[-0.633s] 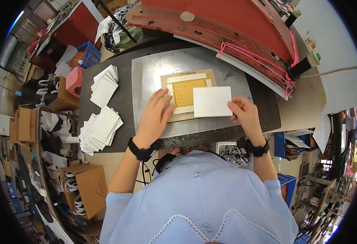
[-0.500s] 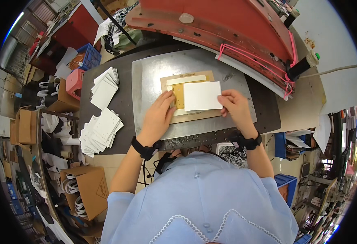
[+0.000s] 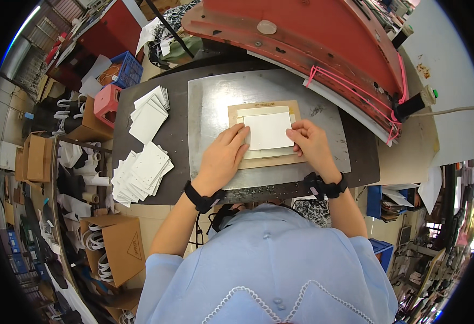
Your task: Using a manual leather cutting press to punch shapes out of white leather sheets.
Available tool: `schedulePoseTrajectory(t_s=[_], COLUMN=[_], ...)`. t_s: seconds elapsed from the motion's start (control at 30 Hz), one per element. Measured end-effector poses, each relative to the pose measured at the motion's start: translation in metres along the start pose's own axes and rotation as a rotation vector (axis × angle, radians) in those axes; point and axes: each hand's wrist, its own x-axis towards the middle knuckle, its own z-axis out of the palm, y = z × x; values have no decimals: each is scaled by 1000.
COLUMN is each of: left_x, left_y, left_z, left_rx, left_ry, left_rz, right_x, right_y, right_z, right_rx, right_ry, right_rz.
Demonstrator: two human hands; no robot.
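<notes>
Two piles of white cards lie leftmost: the upper pile [image 3: 148, 125] towards nine o'clock from the single white card [image 3: 268, 132], the lower pile [image 3: 146, 168] between eight and nine. One left hand [image 3: 222, 159], at eight o'clock, reaches forward palm down, thumb apart from fingers, fingertips at the card's left edge. That card, plain and rectangular, is over one tan board [image 3: 272, 161]. One right hand [image 3: 314, 143], curled at three o'clock, pinches its right edge.

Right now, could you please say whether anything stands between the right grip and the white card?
Nothing visible does: the right grip pinches the white card at its right edge; the left grip is at the opposite edge.
</notes>
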Motion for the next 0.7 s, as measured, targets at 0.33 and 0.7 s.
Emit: schedulePoseTrajectory(t_s=[0.33, 0.7], left_x=[8, 10], left_y=[4, 9], left_z=[3, 8], left_rx=[129, 200], left_ry=[-73, -69], left_rz=[20, 30], right_x=[-2, -8], right_y=[-6, 14], right_z=[5, 5], right_rx=[-148, -547], right_ry=[75, 176], right_rz=[-56, -533])
